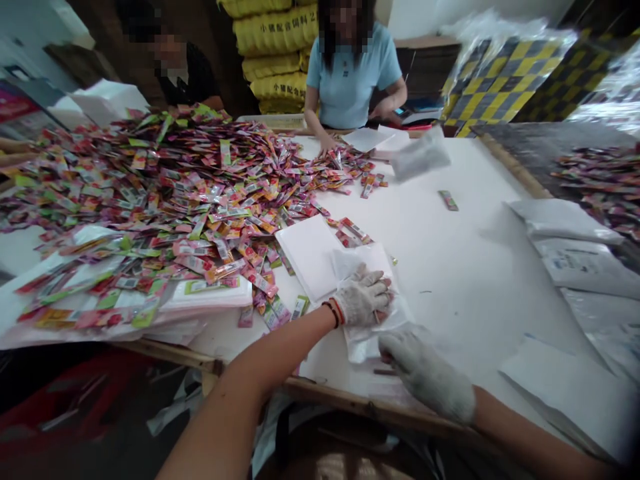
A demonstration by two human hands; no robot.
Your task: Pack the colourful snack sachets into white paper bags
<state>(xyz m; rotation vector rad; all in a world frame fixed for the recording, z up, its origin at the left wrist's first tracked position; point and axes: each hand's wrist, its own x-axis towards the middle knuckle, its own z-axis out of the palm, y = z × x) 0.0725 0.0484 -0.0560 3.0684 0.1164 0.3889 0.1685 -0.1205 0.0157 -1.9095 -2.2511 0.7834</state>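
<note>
My left hand (pixel 364 297), in a white knit glove with bare fingertips, lies with fingers spread on a white plastic bag (pixel 357 350), pressing it to the table. At the bag's near right corner is my right hand (pixel 425 377), also gloved and slightly blurred. Its fingers are curled in, and whatever they grip is hidden. A thin brown strip (pixel 384 371) shows just below those fingers. Partly under the bag's left side, a stack of white sheets or flat bags (pixel 307 257) rests on the table.
A large heap of colourful small sachets (pixel 165 180) covers the left of the white table (pixel 475 267). Filled white bags (pixel 575 263) line the right edge. One loose sachet (pixel 449 200) lies apart. Across the table, a person in a blue shirt (pixel 353 77) reaches into the heap.
</note>
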